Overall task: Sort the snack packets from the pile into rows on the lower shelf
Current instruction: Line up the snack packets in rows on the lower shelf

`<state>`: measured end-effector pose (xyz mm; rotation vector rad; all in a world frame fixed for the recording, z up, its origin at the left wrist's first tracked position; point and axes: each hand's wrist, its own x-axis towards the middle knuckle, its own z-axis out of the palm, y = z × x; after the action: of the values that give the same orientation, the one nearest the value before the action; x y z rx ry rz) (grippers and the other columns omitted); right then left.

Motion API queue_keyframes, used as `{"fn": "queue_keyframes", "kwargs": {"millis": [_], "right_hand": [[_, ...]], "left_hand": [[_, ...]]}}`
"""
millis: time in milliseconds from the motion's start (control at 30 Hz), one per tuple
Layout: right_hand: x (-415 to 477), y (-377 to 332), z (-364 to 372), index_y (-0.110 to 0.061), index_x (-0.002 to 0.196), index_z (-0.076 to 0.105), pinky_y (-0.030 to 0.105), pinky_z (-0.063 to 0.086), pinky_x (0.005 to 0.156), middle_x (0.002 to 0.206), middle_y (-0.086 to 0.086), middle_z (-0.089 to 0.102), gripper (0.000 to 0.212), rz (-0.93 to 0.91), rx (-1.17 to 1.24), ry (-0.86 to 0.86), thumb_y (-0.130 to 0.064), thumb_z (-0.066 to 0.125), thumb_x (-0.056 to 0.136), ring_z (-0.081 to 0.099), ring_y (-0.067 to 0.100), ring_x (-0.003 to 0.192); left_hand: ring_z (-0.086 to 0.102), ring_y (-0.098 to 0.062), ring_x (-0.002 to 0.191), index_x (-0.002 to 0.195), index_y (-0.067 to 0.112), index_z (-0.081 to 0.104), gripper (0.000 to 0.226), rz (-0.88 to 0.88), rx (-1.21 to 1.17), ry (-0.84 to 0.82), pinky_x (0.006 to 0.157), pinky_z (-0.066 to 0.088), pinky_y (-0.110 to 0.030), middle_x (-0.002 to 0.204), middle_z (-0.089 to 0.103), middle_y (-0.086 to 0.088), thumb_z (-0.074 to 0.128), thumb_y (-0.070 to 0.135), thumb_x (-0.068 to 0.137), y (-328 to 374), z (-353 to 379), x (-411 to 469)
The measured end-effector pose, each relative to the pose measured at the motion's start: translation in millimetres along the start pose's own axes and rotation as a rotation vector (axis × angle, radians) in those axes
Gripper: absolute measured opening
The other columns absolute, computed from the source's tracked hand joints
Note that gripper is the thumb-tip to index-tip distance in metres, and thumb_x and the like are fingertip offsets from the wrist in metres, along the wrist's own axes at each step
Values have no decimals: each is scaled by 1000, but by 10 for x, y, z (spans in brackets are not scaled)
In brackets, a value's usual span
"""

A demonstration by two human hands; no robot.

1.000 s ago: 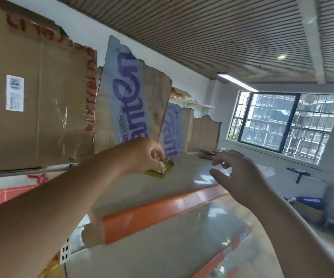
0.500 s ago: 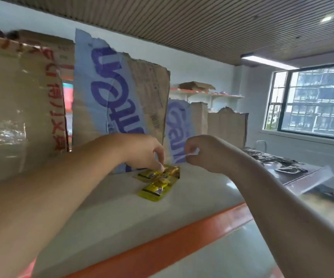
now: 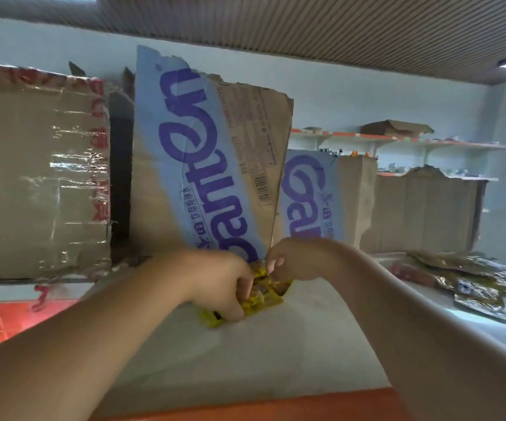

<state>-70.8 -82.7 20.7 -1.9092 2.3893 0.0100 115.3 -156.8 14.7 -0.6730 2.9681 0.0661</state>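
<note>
A small stack of yellow snack packets [image 3: 264,299] lies on the pale shelf surface [image 3: 276,354], in front of torn cardboard. My left hand [image 3: 218,284] rests on the packets with its fingers curled over their left side. My right hand [image 3: 297,258] pinches the upper right end of the same packets between thumb and fingers. Most of the packets are hidden under both hands. A loose pile of gold and silver snack packets [image 3: 473,278] sits farther right on the shelf.
Tall cardboard pieces stand along the back: a taped brown box [image 3: 39,177] at left, a blue-printed sheet [image 3: 203,165] in the middle, a second blue-printed sheet [image 3: 312,196] and plain cardboard [image 3: 422,214] at right. An orange shelf lip [image 3: 261,407] runs along the front edge. Wall shelves [image 3: 397,141] hang beyond.
My right hand has come down from just above onto the yellow packets and now pinches them. My left hand has closed further over them. The view has swung downward and nearer.
</note>
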Motion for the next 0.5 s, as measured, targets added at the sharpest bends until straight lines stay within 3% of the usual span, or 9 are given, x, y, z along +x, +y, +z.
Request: {"fn": "queue_keyframes", "kwargs": {"millis": [100,200,267,333,367,433,500], "right_hand": [[6,23,71,-18,125,68,33,49,87,120,4,69,30,-38,5,-8,-28,63,98,64,25,112],[-38,12,94,-22,133,63,29,44,85,121,0,65,36,-61,28,-31,-34,60,100,59,18,103],[-62,3,102,-28,135,60,23,44,78,117,-2,62,35,-60,-13,-65,-37,55,101,53,15,97],[-94,-10,76,-31,138,60,21,40,73,117,-3,60,36,-66,-49,-105,-34,52,103,51,16,98],[-116,-13,60,-33,139,60,23,43,78,123,-2,61,37,-56,-42,-124,-32,52,103,53,17,103],[-169,-17,23,-35,137,63,29,46,91,132,-2,62,36,-23,-24,-139,-30,54,103,56,19,112],[-205,-14,-4,-30,131,69,31,49,87,128,-1,66,33,29,36,-141,-31,56,100,61,20,106]], "left_hand": [[61,-3,83,100,44,64,25,17,-78,37,70,54,-28,91,63,18,70,39,76,-90,-10,-50],[63,6,88,100,47,66,27,-5,-233,65,76,51,-18,97,69,23,61,24,88,-172,-74,-71],[62,8,78,97,48,65,30,-18,-260,85,69,47,-15,92,70,19,59,18,93,-244,-73,-41],[59,7,67,98,49,64,29,-46,-243,66,60,42,-15,86,66,17,61,20,95,-303,-48,-34],[58,6,65,100,49,64,27,-52,-241,43,59,41,-15,85,65,17,62,22,95,-318,-28,-33],[60,4,71,108,49,64,22,-56,-228,-6,66,46,-19,91,68,16,67,31,96,-340,-6,-41],[63,2,84,120,49,63,28,-65,-190,-36,75,49,-21,100,68,17,71,48,94,-331,-4,-60]]}}
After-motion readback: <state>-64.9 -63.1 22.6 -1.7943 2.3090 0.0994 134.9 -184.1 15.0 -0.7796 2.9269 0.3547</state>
